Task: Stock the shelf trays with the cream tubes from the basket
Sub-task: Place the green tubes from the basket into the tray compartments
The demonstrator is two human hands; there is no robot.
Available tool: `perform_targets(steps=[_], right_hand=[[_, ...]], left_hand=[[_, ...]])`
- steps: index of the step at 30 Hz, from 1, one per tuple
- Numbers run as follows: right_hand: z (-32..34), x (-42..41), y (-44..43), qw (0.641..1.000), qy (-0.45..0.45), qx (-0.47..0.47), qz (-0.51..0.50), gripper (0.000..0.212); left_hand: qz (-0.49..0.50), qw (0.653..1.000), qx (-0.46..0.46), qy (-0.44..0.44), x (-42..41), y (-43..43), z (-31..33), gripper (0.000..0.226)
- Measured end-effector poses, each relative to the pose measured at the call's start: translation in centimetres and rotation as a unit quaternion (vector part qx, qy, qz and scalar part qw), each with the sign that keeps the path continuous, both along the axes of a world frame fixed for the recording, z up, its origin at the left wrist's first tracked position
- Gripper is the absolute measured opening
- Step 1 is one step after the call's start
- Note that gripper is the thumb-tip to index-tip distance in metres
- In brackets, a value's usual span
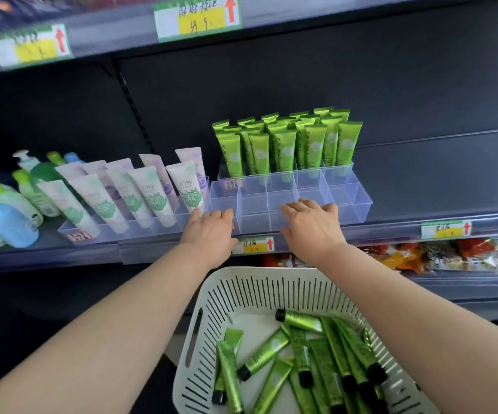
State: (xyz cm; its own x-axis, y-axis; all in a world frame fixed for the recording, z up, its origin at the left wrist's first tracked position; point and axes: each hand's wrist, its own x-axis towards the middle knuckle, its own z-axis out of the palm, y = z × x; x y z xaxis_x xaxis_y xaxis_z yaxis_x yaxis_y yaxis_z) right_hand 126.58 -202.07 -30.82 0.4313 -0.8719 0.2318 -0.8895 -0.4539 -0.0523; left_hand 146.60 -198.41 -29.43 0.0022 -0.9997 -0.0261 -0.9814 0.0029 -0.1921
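A clear plastic tray [352, 201] with several compartments stands on the shelf. Its back rows hold several upright green cream tubes [286, 144]; its front row has nothing in it. My left hand [210, 231] rests on the tray's front left corner, fingers curled on the rim. My right hand [312, 224] lies on the front edge further right, fingers spread over the rim. Neither hand holds a tube. Below, a white slotted basket [211, 297] contains several loose green tubes [331, 348] with black caps.
To the left a second clear tray holds white and lilac tubes [152, 192], with pump bottles [5, 216] beyond. Price tags [256, 245] line the shelf edge. Snack packets [421, 256] fill the shelf below. An upper shelf edge [196, 19] hangs overhead.
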Motion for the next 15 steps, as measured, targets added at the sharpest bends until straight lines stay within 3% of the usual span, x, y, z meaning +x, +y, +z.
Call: perform_targets(steps=[6,12,15], right_hand=[[-0.3,-0.6,0.9,1.000,-0.016,-0.013,0.016,0.048],[-2.8,-2.5,4.3,0.993,-0.065,-0.068,0.065,0.041],[-5.8,-4.1,6.2,0.996,-0.062,-0.031,0.053,0.042]], left_hand=[[-0.040,0.997,-0.052,0.051,-0.9,0.7,-0.7,0.073],[-0.073,0.985,-0.102,0.119,-2.2,3.3,-2.5,0.065],[-0.092,0.981,-0.093,0.140,-2.7,5.4,-4.7,0.059]])
